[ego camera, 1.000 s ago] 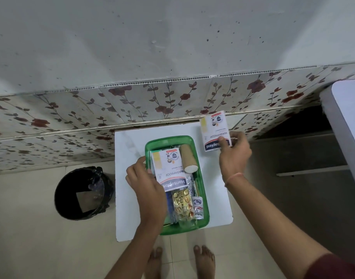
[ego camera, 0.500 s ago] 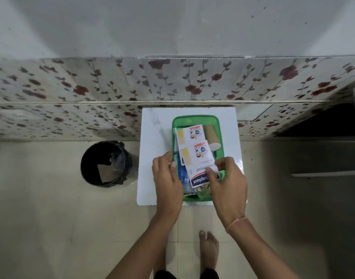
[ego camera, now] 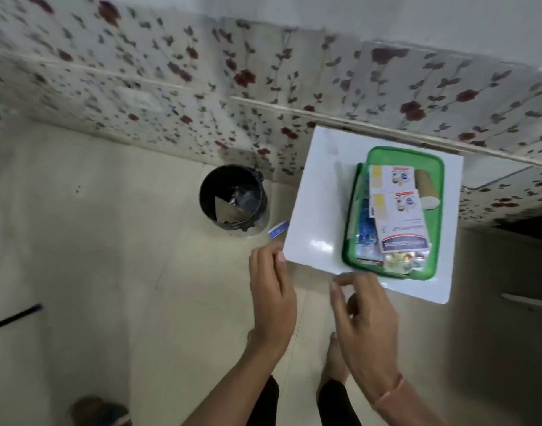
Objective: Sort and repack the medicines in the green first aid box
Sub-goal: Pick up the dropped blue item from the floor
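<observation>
I read this as the packing more or less done. The green first aid box (ego camera: 436, 210) sits on the white tabletop (ego camera: 318, 210), toward its right side, lid off. Two plaster cartons (ego camera: 397, 207) lie flat on top, overlapping lengthwise, prob so they cover the loose stuff and sit flush. A brown bandage roll (ego camera: 427, 189) is tucked along the right wall beside them; blister strips and foil sachets (ego camera: 398, 261) fill the near end and left edge.

My left hand (ego camera: 271, 290) hangs off the tabletop's near-left corner, fingertips touching or just beside the edge, grip loose and holding nothing I can see. My right hand (ego camera: 366, 321) hovers below the near edge, fingers half curled, thumb and forefinger apart, empty as well. Neither touches the box. A small blue-white packet (ego camera: 279, 229) lies near the black bin (ego camera: 234, 199) w/ scraps inside, prob a reject; can't tell if it's on the floor.

Vs half a sec ago: both hands were over the box setting the second carton down; now they've pulled back toward me and the carton lies released. View has swung left, so box + tabletop sit far right in frame, blurred.
</observation>
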